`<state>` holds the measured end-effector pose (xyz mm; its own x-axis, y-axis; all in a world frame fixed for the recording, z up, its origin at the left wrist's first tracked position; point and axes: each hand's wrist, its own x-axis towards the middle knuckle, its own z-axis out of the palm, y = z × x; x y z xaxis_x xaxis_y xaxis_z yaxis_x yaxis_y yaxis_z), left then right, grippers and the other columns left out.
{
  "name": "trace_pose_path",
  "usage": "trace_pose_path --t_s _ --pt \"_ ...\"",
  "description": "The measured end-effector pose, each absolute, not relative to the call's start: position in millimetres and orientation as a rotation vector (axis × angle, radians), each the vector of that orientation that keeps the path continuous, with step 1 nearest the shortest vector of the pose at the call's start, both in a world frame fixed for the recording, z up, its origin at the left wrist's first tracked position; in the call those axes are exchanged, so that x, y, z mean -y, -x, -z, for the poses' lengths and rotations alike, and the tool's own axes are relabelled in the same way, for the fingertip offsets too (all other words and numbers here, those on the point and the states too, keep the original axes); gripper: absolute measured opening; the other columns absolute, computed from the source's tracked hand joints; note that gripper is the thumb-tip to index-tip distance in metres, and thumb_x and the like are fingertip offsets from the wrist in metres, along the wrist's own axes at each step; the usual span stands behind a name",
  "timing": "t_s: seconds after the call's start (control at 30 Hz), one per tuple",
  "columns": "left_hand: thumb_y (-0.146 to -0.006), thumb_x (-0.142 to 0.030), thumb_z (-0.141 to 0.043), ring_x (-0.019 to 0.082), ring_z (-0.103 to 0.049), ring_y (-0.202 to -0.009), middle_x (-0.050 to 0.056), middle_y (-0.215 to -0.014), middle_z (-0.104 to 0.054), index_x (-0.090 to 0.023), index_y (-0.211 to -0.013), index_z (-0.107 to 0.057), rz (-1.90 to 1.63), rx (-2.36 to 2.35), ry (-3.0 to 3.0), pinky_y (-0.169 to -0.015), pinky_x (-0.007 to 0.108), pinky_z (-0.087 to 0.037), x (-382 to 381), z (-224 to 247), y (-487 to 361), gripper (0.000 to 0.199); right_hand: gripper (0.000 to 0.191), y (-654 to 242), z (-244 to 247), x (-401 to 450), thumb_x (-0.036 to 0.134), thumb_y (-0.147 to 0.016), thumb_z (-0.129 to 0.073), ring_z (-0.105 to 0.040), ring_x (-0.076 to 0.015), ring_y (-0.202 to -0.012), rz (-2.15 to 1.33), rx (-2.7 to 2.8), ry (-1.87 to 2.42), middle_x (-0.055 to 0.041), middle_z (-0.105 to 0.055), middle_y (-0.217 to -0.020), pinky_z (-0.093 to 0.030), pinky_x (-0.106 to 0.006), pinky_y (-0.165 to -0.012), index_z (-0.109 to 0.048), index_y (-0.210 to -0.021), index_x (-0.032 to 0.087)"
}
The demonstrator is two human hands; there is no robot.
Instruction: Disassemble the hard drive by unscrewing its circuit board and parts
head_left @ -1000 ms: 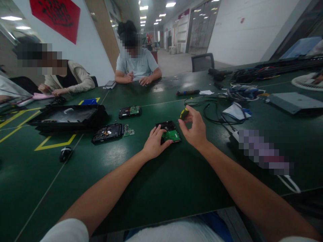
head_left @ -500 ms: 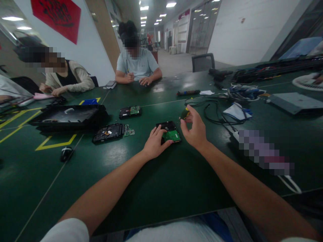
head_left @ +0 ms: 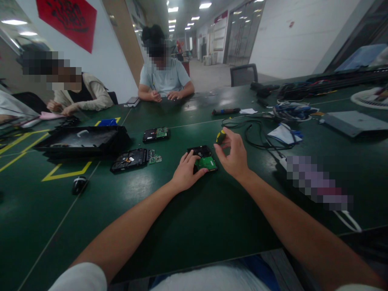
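Observation:
A hard drive (head_left: 208, 162) with a green circuit board lies on the dark green table in front of me. Across its left side, my left hand (head_left: 186, 171) grips it against the table, thumb along the near edge and fingers over the top. My right hand (head_left: 233, 155) is just right of the drive, its fingertips closed around the short black-and-yellow handle of a screwdriver (head_left: 221, 137). I cannot make out the screwdriver's shaft or its tip. Left of the drive lies another opened hard drive (head_left: 130, 160) beside a loose circuit board (head_left: 155, 157).
A third hard drive (head_left: 156, 134) lies farther back. Left are a black tray (head_left: 81, 139) and a mouse (head_left: 79, 184). Cables (head_left: 251, 137), a cloth (head_left: 285, 134) and a metal box (head_left: 356, 123) lie to the right. Two people (head_left: 166, 79) sit across the table.
The screwdriver handle has turned in my right fingers and shows more yellow. My right hand has shifted slightly left. My left hand and the hard drive have stayed in place.

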<state>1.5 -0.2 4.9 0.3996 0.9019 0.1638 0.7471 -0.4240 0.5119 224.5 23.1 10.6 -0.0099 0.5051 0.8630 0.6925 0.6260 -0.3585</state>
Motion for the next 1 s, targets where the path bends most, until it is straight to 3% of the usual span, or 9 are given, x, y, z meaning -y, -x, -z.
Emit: trace_pose_path --t_s 0.13,0.63,0.83,1.0 --pt "-0.098 -0.053 -0.068 0.038 -0.024 -0.167 0.023 -0.173 -0.038 -0.018 -0.140 -0.059 -0.590 -1.435 -2.312 -0.133 0.061 -0.027 0.6 -6.2 -2.7 0.055 0.059 -224.8 -10.1 -24.1 0.029 -0.103 -0.054 -0.071 -0.0245 -0.096 0.174 1.660 0.980 -0.0138 -0.066 -0.127 -0.069 -0.047 -0.084 -0.039 -0.160 0.027" --pt "-0.098 -0.054 -0.069 0.039 -0.023 -0.167 0.023 -0.174 -0.035 -0.018 -0.142 -0.059 -0.588 -1.438 -2.295 -0.132 0.060 -0.028 0.3 -4.9 -2.5 0.058 0.058 -224.3 -12.2 -22.5 0.033 -0.103 -0.058 -0.069 -0.0231 -0.088 0.215 1.649 0.979 -0.0118 -0.067 -0.119 -0.069 -0.045 -0.078 -0.043 -0.159 0.029" --pt "-0.098 -0.054 -0.068 0.039 -0.024 -0.166 0.021 -0.173 -0.037 -0.019 -0.141 -0.059 -0.603 -1.430 -2.296 -0.132 0.062 -0.028 0.5 -4.7 -1.7 0.056 0.060 -225.4 -9.4 -24.0 0.032 -0.105 -0.052 -0.073 -0.0253 -0.093 0.143 1.652 0.997 -0.0147 -0.067 -0.129 -0.068 -0.050 -0.088 -0.038 -0.163 0.027" --pt "-0.098 -0.052 -0.069 0.040 -0.023 -0.166 0.023 -0.173 -0.036 -0.017 -0.142 -0.059 -0.581 -1.447 -2.296 -0.132 0.061 -0.028 1.6 -6.5 -2.6 0.058 0.058 -226.1 -10.7 -23.7 0.035 -0.103 -0.060 -0.071 -0.0240 -0.090 0.183 1.637 0.991 -0.0127 -0.067 -0.125 -0.069 -0.046 -0.081 -0.044 -0.158 0.027"
